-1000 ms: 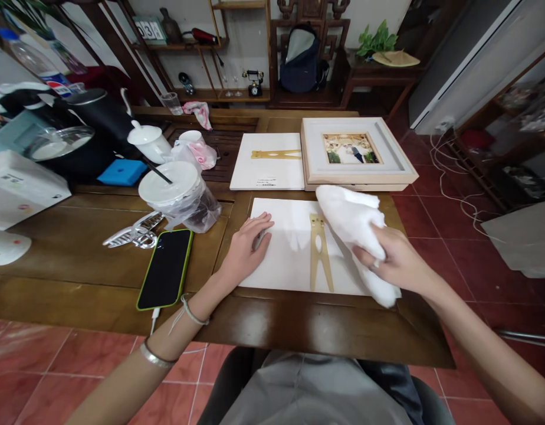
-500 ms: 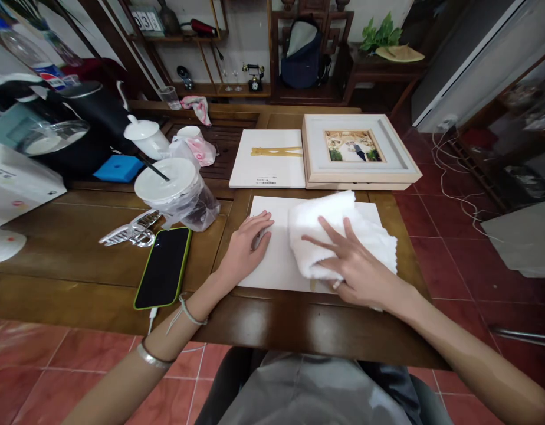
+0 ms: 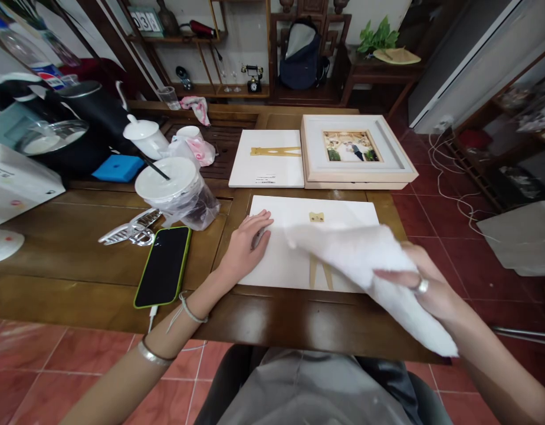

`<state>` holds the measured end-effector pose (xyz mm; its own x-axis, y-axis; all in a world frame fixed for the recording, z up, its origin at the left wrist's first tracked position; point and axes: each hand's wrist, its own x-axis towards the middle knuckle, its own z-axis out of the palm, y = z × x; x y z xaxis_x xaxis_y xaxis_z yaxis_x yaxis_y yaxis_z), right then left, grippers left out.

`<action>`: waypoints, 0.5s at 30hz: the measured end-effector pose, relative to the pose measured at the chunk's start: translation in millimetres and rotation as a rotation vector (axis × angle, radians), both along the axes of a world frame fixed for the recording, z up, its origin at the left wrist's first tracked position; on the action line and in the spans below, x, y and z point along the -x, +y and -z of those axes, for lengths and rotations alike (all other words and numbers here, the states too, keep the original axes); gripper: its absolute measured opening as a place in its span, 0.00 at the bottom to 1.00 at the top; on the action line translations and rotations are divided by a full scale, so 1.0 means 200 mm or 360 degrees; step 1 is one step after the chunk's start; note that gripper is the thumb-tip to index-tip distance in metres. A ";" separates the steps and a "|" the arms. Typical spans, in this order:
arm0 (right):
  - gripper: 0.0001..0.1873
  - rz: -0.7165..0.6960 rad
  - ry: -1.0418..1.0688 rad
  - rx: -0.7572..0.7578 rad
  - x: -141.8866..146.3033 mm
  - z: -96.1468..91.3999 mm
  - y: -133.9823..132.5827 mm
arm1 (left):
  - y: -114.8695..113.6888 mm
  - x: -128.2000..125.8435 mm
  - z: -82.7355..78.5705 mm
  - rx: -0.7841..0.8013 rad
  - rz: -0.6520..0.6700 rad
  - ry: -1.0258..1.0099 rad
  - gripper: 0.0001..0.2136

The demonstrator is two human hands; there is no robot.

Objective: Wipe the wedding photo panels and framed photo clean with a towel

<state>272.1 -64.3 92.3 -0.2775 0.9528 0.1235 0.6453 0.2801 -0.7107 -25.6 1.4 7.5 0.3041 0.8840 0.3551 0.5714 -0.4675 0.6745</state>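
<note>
A white board [image 3: 281,260] with a gold stand piece [image 3: 317,218] lies flat on the wooden table [image 3: 78,248] in front of me. My left hand [image 3: 246,248] rests on the board's left edge, fingers loosely curled and pressed down, holding nothing. My right hand [image 3: 425,286], with a ring, grips a white cloth [image 3: 365,254] lifted over the board's right side; the cloth drapes across the board and past the table's front edge. The cloth hides part of the gold stand.
Behind the board lie a second white board [image 3: 268,162] and a framed photo [image 3: 354,150]. Left of my hand are a green-cased phone [image 3: 164,265], a metal clip [image 3: 131,230], a lidded cup in a plastic bag [image 3: 175,192], a white pot [image 3: 146,136] and appliances.
My right hand pressed the cloth flat on the board half a second ago; now it has gathered the cloth and pulled it right and toward me. My left hand has stayed put.
</note>
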 end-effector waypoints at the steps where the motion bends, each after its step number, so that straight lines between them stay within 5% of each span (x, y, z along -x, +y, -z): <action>1: 0.18 0.0050 0.0015 -0.0061 0.01 0.00 0.04 | 0.00 0.00 0.00 0.0000 0.0001 -0.0003 0.12; 7: 0.06 -0.0247 -0.0210 -0.0383 0.17 0.05 0.32 | 0.01 0.00 0.01 -0.0031 -0.0001 -0.0014 0.12; 11: 0.19 -0.0598 -0.0619 -0.0400 0.28 0.14 0.38 | 0.00 0.00 0.01 -0.0019 -0.0001 0.0003 0.12; 15: 0.25 -0.0608 -0.0735 -0.0430 0.32 0.20 0.32 | 0.00 0.00 0.00 -0.0012 0.0003 -0.0010 0.12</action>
